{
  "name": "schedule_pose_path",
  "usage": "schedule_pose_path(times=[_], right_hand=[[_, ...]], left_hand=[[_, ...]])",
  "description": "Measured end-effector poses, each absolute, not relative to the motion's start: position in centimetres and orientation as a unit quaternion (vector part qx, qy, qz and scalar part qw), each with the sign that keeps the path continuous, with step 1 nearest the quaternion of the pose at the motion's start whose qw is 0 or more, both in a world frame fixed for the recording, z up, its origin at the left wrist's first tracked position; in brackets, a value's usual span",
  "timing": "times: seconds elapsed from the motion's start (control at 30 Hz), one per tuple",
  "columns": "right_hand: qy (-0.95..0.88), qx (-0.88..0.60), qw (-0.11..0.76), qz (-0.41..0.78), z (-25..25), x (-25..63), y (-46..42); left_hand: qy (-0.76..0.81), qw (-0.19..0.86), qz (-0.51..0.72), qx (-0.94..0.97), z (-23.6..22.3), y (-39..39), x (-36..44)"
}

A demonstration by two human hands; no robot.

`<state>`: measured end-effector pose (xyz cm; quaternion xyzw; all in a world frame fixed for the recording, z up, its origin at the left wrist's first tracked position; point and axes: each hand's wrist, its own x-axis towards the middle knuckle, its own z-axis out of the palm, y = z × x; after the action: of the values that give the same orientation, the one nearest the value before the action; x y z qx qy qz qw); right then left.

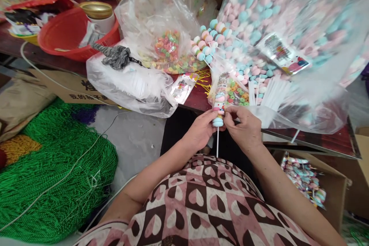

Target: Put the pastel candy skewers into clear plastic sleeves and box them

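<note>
A marshmallow skewer on a white stick (218,142) stands upright at the table's front edge, with pale blue marshmallows (218,122) at its lower end. A printed clear wrapper (221,84) covers its upper part. My left hand (200,130) is closed, its thumb and fingers gripping the skewer from the left near the wrapper's lower end. My right hand (243,127) pinches at the same spot from the right, apparently on the wrapper's edge; the fingertips partly hide what they hold. Close behind lies a bag of colourful gummy rings (238,93).
Large clear bags of pastel marshmallows (253,11) fill the right back. White sticks (272,94) lie in plastic to the right. Several finished-looking skewers (209,44) rest behind. A red basket (72,46) stands left. Wrapped sweets fill a cardboard box (336,196) below; green cord (57,177) heaps on the floor.
</note>
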<state>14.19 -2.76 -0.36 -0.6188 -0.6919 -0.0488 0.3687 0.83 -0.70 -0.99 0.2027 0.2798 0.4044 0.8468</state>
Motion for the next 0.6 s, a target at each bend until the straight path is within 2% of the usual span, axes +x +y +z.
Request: schedule_pose_path(times=[0.27, 0.4, 0.5, 0.6], right_hand=[[-0.748, -0.58, 0.312, -0.078, -0.5, 13.8, -2.3], [-0.773, -0.561, 0.286, -0.081, -0.5, 13.4, -2.7], [-0.754, -0.577, 0.313, -0.03, -0.1, 13.2, -3.0], [-0.675, -0.613, 0.396, 0.112, 0.4, 13.2, -3.7]], left_hand=[[0.345, 0.814, 0.425, 0.197, -1.4, -0.9, 1.3], [0.35, 0.777, 0.48, 0.208, -1.7, -0.7, 2.0], [0.364, 0.745, 0.518, 0.211, -1.1, -0.3, 2.3], [0.36, 0.747, 0.521, 0.203, -0.2, 0.2, 2.0]])
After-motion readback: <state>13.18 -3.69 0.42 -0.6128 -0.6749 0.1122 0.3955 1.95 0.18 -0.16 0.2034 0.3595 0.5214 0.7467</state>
